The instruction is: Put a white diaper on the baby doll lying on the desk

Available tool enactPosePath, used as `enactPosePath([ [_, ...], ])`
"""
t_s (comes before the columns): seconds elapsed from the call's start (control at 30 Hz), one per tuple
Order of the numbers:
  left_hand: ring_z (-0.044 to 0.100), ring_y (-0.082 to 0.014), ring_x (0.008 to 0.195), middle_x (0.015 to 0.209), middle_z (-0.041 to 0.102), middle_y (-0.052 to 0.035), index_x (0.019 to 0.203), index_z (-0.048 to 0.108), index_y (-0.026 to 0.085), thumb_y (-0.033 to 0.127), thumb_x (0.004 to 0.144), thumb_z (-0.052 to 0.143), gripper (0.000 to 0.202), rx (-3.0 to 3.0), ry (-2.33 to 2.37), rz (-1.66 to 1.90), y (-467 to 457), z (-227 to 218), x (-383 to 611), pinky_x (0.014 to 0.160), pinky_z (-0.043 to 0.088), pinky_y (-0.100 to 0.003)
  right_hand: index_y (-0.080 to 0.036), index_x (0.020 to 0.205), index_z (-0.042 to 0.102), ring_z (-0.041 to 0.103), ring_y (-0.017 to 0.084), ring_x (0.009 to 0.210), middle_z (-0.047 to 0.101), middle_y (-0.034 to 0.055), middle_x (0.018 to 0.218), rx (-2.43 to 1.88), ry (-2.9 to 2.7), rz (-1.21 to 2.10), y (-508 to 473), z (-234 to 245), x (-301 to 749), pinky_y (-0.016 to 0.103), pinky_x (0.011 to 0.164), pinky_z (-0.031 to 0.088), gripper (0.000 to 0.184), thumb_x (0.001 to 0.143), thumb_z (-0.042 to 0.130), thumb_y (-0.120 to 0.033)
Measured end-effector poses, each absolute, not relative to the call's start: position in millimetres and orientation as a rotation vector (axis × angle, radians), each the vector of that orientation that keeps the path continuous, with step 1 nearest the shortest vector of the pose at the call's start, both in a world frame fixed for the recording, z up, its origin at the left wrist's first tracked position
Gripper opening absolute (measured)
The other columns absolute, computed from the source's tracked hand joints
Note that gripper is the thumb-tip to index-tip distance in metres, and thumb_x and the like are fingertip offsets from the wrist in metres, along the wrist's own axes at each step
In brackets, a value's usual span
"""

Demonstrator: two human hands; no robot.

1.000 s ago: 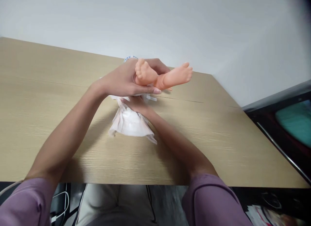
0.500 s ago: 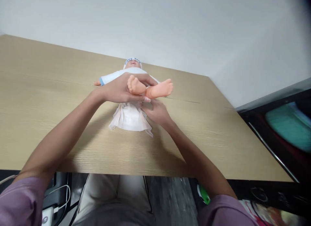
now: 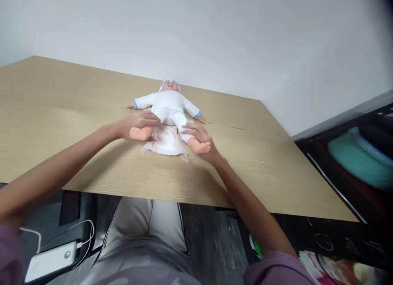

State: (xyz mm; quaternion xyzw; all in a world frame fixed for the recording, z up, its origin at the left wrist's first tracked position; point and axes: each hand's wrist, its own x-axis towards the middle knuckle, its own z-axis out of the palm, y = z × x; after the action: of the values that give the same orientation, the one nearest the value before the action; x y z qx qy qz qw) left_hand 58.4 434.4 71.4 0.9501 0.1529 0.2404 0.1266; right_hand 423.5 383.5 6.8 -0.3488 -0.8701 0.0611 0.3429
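A baby doll [image 3: 168, 102] in a white suit with blue cuffs and a white cap with blue lettering lies on its back, arms spread, feet towards me. Its legs are parted. My left hand [image 3: 135, 124] is wrapped over the leg on the left, whose bare foot sticks out below my fingers. Around the other lower leg my right hand [image 3: 204, 138] is curled, the fingers on top and the foot in front of the palm. Between the legs an unfolded white diaper [image 3: 166, 146] lies on the table, its upper part tucked beneath the doll.
The wooden table [image 3: 254, 170] reaches back to a pale wall [image 3: 215, 39]. At the right stands a dark unit with a green item [image 3: 359, 158] on it. Below the front edge, a white power bank [image 3: 50, 260] with a cable lies on a black surface.
The doll's feet, held together and raised before, are now apart and lower. My hands have separated, one to each leg. The doll's body and arms now show fully.
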Motion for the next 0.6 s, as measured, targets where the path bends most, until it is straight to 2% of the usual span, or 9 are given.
enactPosePath([
  [0.17,0.06,-0.0352,0.16,0.166,0.07,-0.0134,0.164,0.068,0.03,0.022,0.1,0.071,0.064,2.808,0.387,0.483,430,35,26,0.132,0.048,-0.055,-0.027,0.142,0.078,0.057,0.034,0.165,0.07,0.0104,0.166,-0.784,-2.455,0.018,382,-24,445,0.058,0.131,0.052,0.044,0.11,0.048,-0.019],
  [0.27,0.053,-0.0347,0.167,0.172,0.065,-0.0112,0.167,0.063,0.032,0.01,0.093,0.066,0.078,2.827,0.471,0.391,427,22,23,0.134,0.045,-0.058,-0.029,0.145,0.076,0.051,0.032,0.169,0.066,0.0084,0.171,-0.827,-2.53,0.027,381,-27,445,0.059,0.134,0.049,0.046,0.111,0.049,-0.016],
  [0.37,0.048,-0.034,0.171,0.175,0.062,-0.0107,0.166,0.065,0.03,0.003,0.088,0.062,0.083,2.838,0.504,0.298,427,18,24,0.136,0.044,-0.058,-0.029,0.149,0.075,0.049,0.031,0.171,0.063,0.0081,0.174,-0.839,-2.56,0.099,380,-19,448,0.061,0.137,0.047,0.048,0.111,0.05,-0.014],
  [0.5,0.045,-0.0317,0.172,0.175,0.062,-0.0102,0.163,0.068,0.029,0.007,0.094,0.061,0.072,2.783,0.522,0.241,426,24,28,0.137,0.043,-0.053,-0.032,0.151,0.076,0.054,0.027,0.168,0.064,0.005,0.173,-0.854,-2.549,0.274,383,-8,456,0.06,0.139,0.045,0.058,0.106,0.049,-0.008],
  [0.6,0.048,-0.0304,0.17,0.172,0.065,-0.0089,0.156,0.073,0.028,0.019,0.108,0.052,0.053,2.714,0.589,0.246,420,33,35,0.137,0.041,-0.05,-0.031,0.146,0.079,0.06,0.026,0.163,0.07,0.0042,0.166,-0.863,-2.523,0.335,383,1,455,0.067,0.145,0.032,0.064,0.104,0.038,-0.004],
])
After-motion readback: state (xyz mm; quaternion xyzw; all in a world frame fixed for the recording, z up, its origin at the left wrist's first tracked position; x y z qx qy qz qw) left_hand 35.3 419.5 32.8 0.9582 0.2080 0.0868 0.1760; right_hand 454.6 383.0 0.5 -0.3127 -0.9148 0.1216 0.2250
